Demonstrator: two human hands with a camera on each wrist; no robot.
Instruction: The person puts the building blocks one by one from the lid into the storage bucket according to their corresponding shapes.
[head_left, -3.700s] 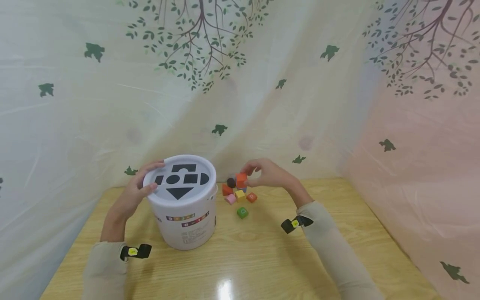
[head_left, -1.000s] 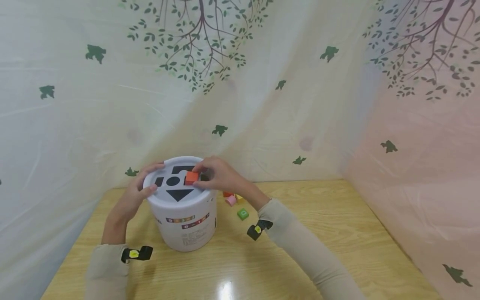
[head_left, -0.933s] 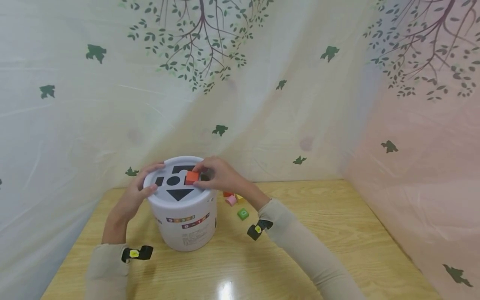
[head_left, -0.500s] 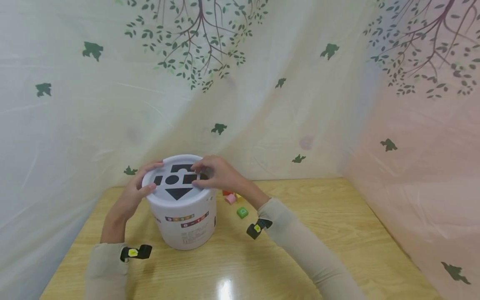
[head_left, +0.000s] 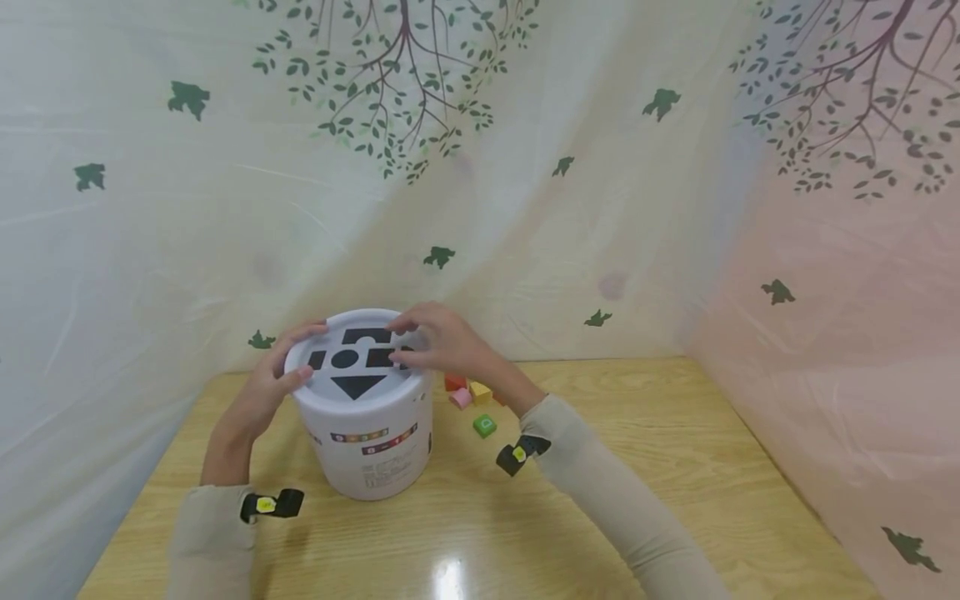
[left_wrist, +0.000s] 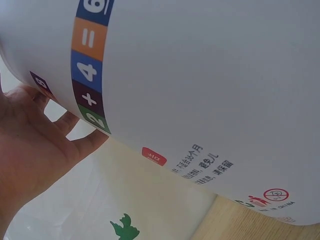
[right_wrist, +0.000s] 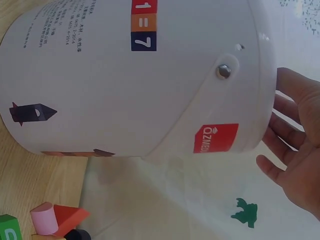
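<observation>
Cut off at the bottom of the head view: both sleeves and the near edge of the bench, with wide wood in front and rightward. Left of centre: the bucket, upright, black inside its lid holes — contents impossible to make out. Curled round the rim's left side: the left grip, fingertips partly hidden behind the wall. Over the lid's right side: the right grip, thumb and fingers parted, nothing pinched — contact with the lid hard to judge. Right of the bucket: green, pink, yellow and red blocks, partly covered; black, only in the right wrist view, cropped. Beyond, along the far edge: the sheet.
</observation>
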